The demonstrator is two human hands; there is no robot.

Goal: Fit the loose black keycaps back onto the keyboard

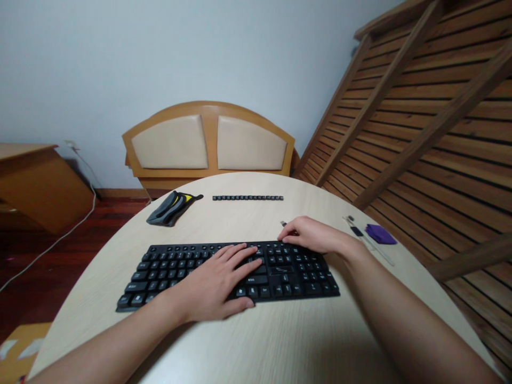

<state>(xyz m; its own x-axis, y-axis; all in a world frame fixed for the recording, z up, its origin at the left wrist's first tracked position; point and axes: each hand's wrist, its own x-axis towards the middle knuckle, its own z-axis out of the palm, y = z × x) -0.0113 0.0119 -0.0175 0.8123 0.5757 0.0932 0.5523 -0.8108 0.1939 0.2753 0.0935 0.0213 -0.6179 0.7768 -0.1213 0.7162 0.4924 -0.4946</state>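
A black keyboard (172, 265) lies flat on the round table. My left hand (216, 280) rests palm down across its middle and right-hand keys, fingers stretched and somewhat apart, hiding the keys beneath. At the keyboard's far edge, above the number pad, my right hand (310, 233) is curled, with thumb and fingers drawn together. A small dark piece with a silver end, which looks like a USB plug (283, 223), sticks out beyond those fingertips. Most of it is hidden by the hand. Farther back, several small dark keycaps (248, 198) stand in a straight row.
Folded grey, black and yellow gloves (170, 208) lie at the back left of the pale table (276, 341). To the right are a purple cloth (380, 234) and a thin white tool with a black part (372, 242). A wooden slatted frame (432, 122) leans close on the right.
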